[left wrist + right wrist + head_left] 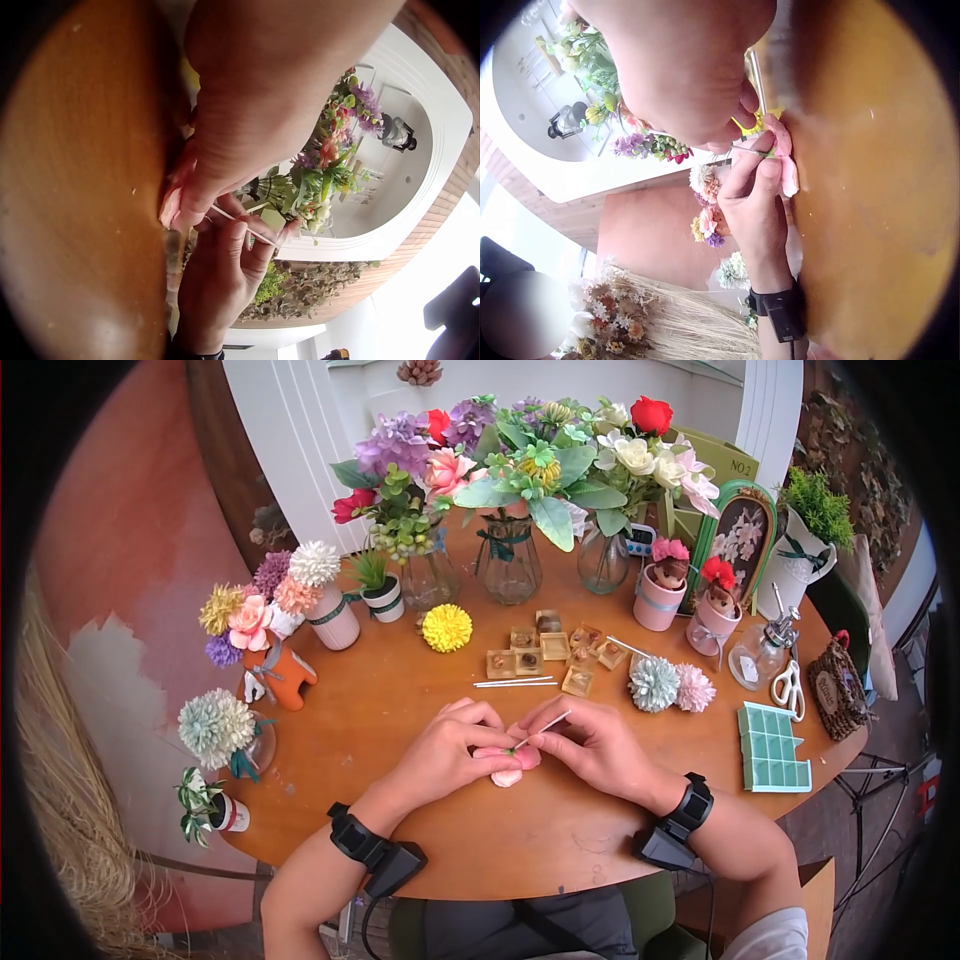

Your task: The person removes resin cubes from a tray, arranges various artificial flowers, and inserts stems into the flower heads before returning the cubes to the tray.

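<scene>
Just above the near middle of the table (480, 850), my left hand (447, 748) pinches a pink artificial flower (507, 778) between thumb and fingers. The flower is turned over, its green base (771, 153) facing up and its petals hanging toward the wood. My right hand (592, 742) pinches a thin white stick (550, 724) between thumb and forefinger. In the head view the stick slants down left, its lower end at the green base. From the right wrist view, the left thumb lies alongside that base. Fingers partly cover the petals.
Beyond the hands lie loose white sticks (515, 683), small amber blocks (554, 647) and a yellow pompom flower (447, 628). To the right are pale pompom flowers (654, 683), white scissors (790, 690), a spray bottle (756, 656) and a mint divided tray (771, 748). Glass vases (508, 570) stand behind.
</scene>
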`<state>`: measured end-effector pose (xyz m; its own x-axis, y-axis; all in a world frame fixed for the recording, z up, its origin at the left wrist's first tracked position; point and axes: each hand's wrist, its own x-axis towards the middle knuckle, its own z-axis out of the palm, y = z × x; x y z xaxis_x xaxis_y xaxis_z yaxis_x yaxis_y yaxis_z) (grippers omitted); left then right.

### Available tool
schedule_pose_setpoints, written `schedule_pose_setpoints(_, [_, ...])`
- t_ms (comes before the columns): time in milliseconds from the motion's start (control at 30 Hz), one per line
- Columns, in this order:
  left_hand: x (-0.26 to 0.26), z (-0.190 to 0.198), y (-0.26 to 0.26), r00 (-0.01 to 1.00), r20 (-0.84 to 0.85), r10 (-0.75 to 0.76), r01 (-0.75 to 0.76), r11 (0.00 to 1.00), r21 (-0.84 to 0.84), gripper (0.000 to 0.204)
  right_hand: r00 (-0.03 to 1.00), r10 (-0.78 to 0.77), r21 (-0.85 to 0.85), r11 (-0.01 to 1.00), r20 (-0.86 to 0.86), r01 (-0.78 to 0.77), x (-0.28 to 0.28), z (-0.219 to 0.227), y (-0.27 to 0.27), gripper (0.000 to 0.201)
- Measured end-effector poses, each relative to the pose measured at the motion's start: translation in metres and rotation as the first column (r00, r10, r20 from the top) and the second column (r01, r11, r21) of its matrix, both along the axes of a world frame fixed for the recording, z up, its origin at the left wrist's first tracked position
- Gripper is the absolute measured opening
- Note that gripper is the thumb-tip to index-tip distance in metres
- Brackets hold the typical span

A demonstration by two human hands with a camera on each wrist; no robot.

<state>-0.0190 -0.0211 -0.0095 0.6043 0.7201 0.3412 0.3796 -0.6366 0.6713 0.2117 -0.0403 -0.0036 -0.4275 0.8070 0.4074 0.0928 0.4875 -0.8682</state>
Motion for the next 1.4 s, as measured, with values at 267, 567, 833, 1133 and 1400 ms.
schedule_pose_setpoints(267, [0.001,-0.004,0.003,0.999,0.03,0.023,-0.023,0.999,0.027,0.016,0.999,-0.024,0.002,1.0,0.035,0.024,0.0,-0.002,0.0,0.009])
schedule_pose_setpoints(567, [-0.001,-0.004,0.002,0.999,-0.001,0.038,-0.038,0.999,0.03,0.017,0.983,-0.067,-0.114,0.99,0.173,0.088,0.004,0.006,-0.001,0.012])
schedule_pose_setpoints(833, [0.001,-0.003,0.003,0.993,0.088,0.082,-0.077,0.995,-0.064,0.025,0.994,-0.078,-0.434,0.9,-0.078,0.037,0.006,-0.002,0.011,0.015])
schedule_pose_setpoints(1133, [-0.001,0.021,-0.009,0.992,0.118,-0.039,0.052,0.993,-0.11,0.028,0.961,-0.124,-0.504,0.864,-0.247,-0.018,0.01,-0.012,0.024,0.019])
schedule_pose_setpoints(1400, [-0.034,0.058,-0.009,0.826,0.481,0.294,-0.163,0.941,-0.296,0.023,0.978,-0.092,-0.476,0.879,-0.188,-0.009,0.007,-0.019,0.026,0.026])
